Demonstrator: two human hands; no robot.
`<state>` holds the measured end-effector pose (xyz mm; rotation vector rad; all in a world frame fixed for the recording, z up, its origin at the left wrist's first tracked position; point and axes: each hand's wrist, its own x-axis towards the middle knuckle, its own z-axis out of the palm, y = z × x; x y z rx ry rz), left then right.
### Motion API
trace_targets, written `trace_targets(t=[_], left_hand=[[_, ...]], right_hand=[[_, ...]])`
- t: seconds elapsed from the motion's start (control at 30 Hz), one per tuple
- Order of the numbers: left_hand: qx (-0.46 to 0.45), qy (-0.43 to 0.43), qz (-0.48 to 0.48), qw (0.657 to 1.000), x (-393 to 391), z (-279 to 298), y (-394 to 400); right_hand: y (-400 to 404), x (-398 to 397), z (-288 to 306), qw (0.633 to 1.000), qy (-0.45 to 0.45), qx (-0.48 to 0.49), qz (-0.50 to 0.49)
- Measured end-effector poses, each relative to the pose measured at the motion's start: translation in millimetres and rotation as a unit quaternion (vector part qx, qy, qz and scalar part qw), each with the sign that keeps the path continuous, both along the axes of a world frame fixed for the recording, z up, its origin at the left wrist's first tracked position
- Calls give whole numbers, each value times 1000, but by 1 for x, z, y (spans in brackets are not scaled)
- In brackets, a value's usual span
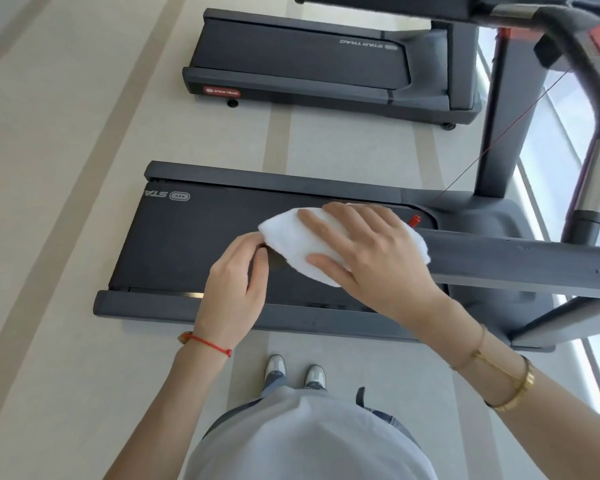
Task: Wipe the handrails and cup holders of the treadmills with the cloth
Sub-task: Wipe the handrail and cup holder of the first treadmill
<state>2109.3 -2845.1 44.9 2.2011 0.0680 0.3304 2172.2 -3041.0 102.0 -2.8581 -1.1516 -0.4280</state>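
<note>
White cloth (312, 244) drapes over the near treadmill's handrail (520, 261): our left hand (236, 285) pinches its left corner, our right hand (368, 251) presses flat-fingered on top. Soft, light, it should bunch easily; gripping its edges seems best.

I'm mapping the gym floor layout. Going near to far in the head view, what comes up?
Shoes → near treadmill, where the hands hold the cloth → bare floor strip → far treadmill.

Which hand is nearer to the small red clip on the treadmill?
Right. The right hand lies flat on the white cloth, just beside the red clip. The left hand pinches the cloth's far end.
</note>
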Motion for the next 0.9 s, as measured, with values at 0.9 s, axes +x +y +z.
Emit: trace_targets(t=[0.9], left_hand=[[8, -36, -114, 993, 28, 22, -23]], right_hand=[[-24, -8, -7, 987, -34, 81, -133]])
